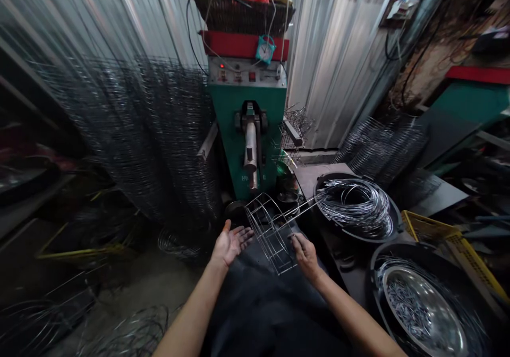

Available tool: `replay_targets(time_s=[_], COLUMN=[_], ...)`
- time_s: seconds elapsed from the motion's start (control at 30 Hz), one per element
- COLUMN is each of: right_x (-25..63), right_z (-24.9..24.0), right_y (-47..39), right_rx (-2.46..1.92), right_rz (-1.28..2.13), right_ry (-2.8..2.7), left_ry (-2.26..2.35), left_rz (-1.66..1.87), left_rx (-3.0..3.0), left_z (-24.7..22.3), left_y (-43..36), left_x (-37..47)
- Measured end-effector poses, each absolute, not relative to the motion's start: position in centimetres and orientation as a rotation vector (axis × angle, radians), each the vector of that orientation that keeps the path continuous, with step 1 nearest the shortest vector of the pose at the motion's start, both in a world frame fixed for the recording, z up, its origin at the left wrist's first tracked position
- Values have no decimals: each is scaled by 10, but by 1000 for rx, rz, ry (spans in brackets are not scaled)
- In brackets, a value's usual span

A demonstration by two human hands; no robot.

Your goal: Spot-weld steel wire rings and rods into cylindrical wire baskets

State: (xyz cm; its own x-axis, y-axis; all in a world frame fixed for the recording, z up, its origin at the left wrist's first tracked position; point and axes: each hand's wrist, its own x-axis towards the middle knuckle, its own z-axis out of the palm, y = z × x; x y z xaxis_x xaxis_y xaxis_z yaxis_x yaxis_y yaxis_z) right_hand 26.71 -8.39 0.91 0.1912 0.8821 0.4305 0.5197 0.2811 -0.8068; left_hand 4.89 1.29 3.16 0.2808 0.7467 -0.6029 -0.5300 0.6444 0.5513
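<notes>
Wire frame (271,229) in right hand (305,253), left hand (231,243) open beside.

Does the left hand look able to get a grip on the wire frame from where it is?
Probably yes. The left hand is open, palm up, right beside the wire frame, with nothing between them, while the right hand holds the frame's other side.

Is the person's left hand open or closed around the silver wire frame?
Open. The left hand is palm up with fingers spread, beside the silver wire frame and not gripping it. The right hand holds the frame's lower edge.
</notes>
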Motion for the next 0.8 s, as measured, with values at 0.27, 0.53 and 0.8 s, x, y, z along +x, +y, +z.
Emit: replay_targets(time_s=[0.27, 0.53, 0.8], right_x=[228, 212, 222], right_z=[27, 28, 31], right_y=[-35, -33, -42], right_rx=[-1370, -1374, -1300], right_rz=[514, 587, 618], right_ry=[-1411, -1436, -1750], left_ry=[1010, 959, 929], left_rz=[1237, 1247, 1278], left_rx=[822, 664, 672], left_z=[50, 51, 39], left_y=[-8, 9, -9], left_x=[73, 82, 68])
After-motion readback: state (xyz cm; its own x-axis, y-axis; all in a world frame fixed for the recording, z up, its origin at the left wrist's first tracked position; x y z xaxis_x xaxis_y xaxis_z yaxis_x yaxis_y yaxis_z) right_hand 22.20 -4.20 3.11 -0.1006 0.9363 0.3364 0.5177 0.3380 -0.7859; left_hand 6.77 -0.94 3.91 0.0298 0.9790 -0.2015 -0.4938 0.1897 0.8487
